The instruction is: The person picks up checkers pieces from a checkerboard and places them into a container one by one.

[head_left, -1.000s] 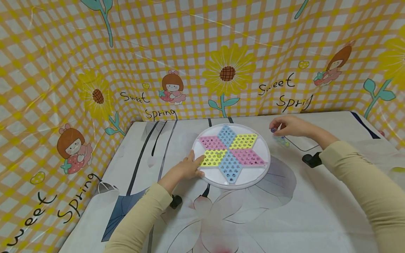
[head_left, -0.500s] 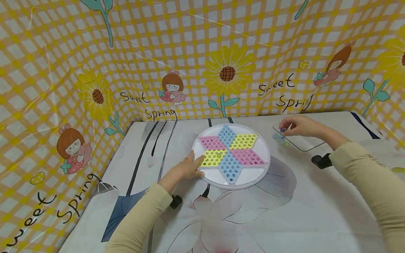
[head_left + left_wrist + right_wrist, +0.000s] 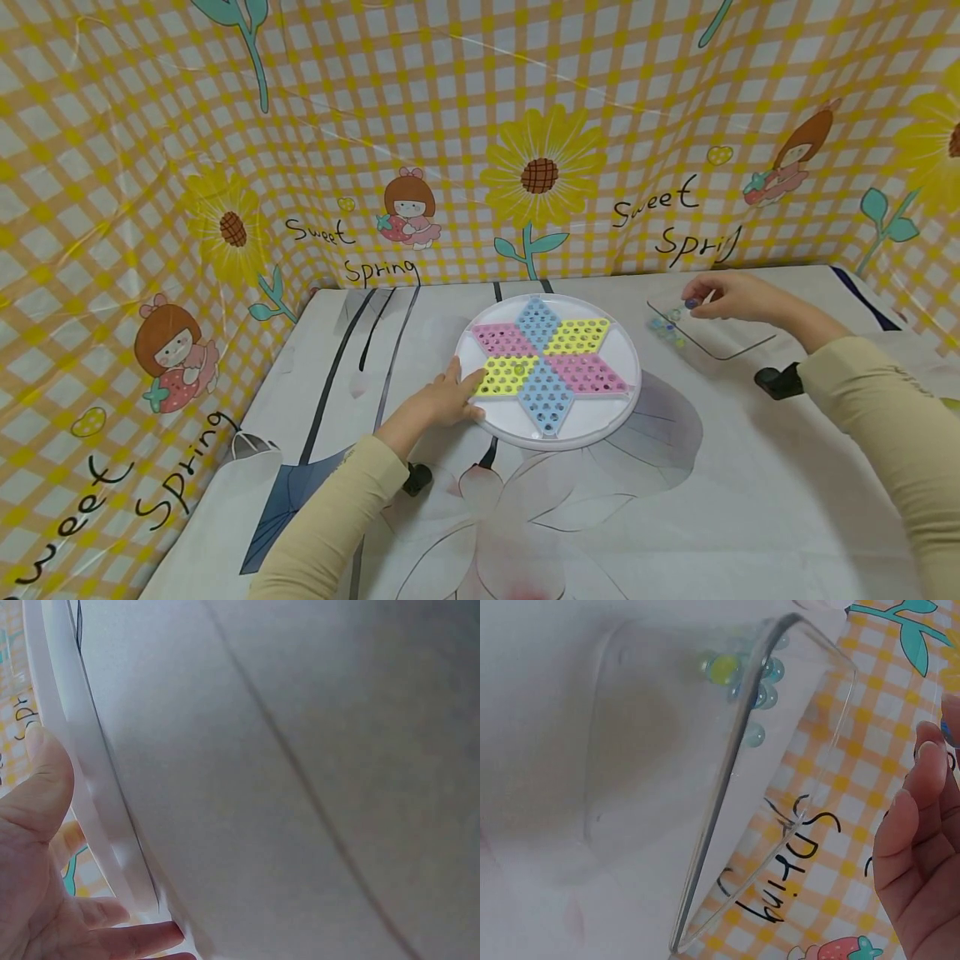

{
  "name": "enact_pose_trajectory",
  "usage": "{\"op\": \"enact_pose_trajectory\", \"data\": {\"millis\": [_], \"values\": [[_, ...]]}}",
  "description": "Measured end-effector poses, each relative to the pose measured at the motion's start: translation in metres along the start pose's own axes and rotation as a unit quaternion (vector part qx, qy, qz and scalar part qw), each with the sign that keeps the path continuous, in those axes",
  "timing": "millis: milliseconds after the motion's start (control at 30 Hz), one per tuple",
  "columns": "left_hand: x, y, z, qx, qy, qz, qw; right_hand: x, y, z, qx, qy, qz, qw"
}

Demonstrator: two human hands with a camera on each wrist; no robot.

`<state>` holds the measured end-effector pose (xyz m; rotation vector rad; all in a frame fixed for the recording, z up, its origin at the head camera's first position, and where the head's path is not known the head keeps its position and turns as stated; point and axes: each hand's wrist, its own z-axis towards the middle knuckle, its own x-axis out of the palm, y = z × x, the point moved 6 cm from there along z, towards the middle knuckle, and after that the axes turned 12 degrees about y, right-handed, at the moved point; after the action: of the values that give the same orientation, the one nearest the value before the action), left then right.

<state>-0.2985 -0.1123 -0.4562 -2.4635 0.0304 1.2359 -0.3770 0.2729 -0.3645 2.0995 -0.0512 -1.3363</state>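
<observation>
A round white Chinese checkers board (image 3: 611, 421) with a pink, yellow and blue star of holes lies mid-table. My left hand (image 3: 447, 398) rests on its left rim, fingers spread; in the left wrist view the thumb (image 3: 46, 780) lies along the board's edge. One yellowish marble (image 3: 520, 368) sits near the star's centre. To the right, my right hand (image 3: 738, 298) pinches a dark blue marble (image 3: 691, 303) above a clear plastic box (image 3: 724, 787). Inside the box, several clear and coloured marbles (image 3: 724, 670) gather at one end. The held marble (image 3: 950, 735) shows only partly in the right wrist view.
A checked cloth (image 3: 457, 100) with sunflowers hangs behind and at the sides of the table. The white tablecloth (image 3: 675, 533) has a flower print. A small white object (image 3: 253, 447) stands at the left edge. Black straps or mounts sit at both wrists.
My right hand has moved right with the dark blue marble, from the box's left end to over the box, uncovering more of the marbles. My left hand and the board have stayed put.
</observation>
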Motion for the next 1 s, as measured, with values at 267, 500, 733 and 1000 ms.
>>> {"op": "enact_pose_trajectory", "data": {"millis": [267, 500, 733, 1000], "values": [[0.001, 0.001, 0.0, -0.002, 0.0, 0.004, 1.0, -0.004, -0.009, 0.001, 0.02, -0.005, 0.001, 1.0], [0.001, 0.0, 0.0, 0.0, 0.002, -0.002, 1.0, -0.007, -0.021, 0.002, 0.032, 0.001, 0.005, 0.999], [0.0, 0.0, 0.0, -0.001, 0.003, 0.003, 1.0, -0.01, -0.034, 0.003, 0.042, -0.005, 0.007, 0.999], [-0.001, 0.0, 0.001, 0.0, 0.002, 0.0, 1.0, -0.01, -0.045, 0.002, 0.053, 0.003, 0.007, 0.999]]}}
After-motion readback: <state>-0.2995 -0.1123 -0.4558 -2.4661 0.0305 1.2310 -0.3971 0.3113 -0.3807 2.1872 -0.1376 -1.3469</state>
